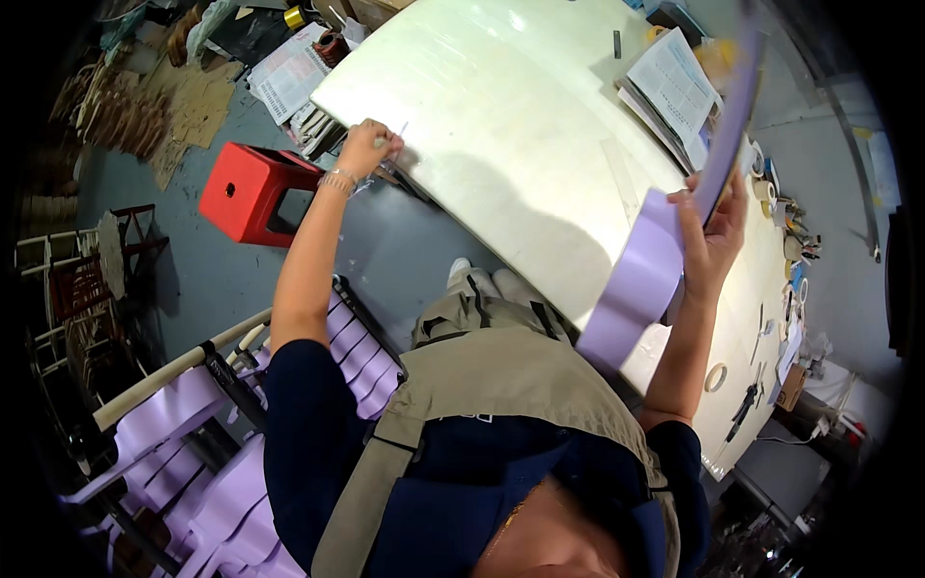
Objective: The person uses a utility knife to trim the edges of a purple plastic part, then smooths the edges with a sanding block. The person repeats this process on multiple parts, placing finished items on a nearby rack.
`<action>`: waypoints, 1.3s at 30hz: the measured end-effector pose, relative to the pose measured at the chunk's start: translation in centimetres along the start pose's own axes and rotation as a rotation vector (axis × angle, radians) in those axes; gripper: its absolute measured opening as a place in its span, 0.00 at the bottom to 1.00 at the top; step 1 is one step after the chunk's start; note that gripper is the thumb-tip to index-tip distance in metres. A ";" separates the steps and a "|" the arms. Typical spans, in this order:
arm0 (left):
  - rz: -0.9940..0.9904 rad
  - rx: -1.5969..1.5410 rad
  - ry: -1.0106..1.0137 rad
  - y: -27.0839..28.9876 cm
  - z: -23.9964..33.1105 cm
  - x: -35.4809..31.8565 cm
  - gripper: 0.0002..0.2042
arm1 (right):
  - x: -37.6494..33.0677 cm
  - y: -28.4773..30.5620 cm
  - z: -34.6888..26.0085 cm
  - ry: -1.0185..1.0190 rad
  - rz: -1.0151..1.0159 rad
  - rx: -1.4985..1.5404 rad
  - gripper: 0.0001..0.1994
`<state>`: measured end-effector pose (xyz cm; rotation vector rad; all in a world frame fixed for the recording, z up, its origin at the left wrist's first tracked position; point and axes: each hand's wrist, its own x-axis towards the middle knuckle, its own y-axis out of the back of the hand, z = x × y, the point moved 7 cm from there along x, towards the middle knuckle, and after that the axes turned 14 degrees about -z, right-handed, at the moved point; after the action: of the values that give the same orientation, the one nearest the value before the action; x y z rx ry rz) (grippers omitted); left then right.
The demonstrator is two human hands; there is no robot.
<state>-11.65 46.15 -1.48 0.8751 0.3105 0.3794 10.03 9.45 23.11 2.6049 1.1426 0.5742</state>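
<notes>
My right hand [715,231] is closed round the neck of a purple guitar [631,275], near where it meets the body. The guitar stands tilted on edge over the table's near side, its neck pointing up and away to the right, partly blurred. Out to the left, my left hand [369,148] is closed above the table's corner edge. A thin whitish strip [402,131] shows at its fingertips; its kind cannot be made out.
The large pale table [491,106] bears papers [672,87], a tape roll [715,377] and several hand tools. A red stool [236,193] stands on the floor at left. Behind my left arm, a rack [159,380] holds several purple guitar bodies [241,501].
</notes>
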 end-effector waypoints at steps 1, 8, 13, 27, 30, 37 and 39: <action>-0.029 -0.072 0.083 -0.4 -1.0 1.9 0.07 | 0.0 -0.8 1.1 -0.087 -0.109 0.069 0.33; -0.040 0.138 0.356 -0.5 -4.4 5.5 0.17 | -5.0 -5.8 12.0 -0.638 -0.546 0.376 0.34; 0.307 0.134 0.585 1.1 -0.4 4.5 0.29 | -8.3 -5.5 18.8 -0.770 -0.626 0.494 0.33; -0.336 -1.575 0.361 -23.9 31.0 -3.2 0.30 | -3.3 10.7 27.2 -0.212 -0.440 -0.919 0.28; -0.323 -1.565 0.361 -24.1 31.3 -3.3 0.28 | -4.2 14.2 29.4 0.076 -0.530 -1.147 0.21; -0.344 -1.587 0.341 -24.5 32.3 -3.4 0.29 | -3.5 14.8 29.0 -0.100 -0.645 -1.049 0.06; -0.349 -1.567 0.302 -24.6 32.6 -3.5 0.30 | -4.5 14.8 29.2 -0.233 -0.485 -0.753 0.09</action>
<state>3.45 8.07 -0.80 -0.7724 0.3274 0.3069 29.86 -5.53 1.25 1.6412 1.1355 0.4541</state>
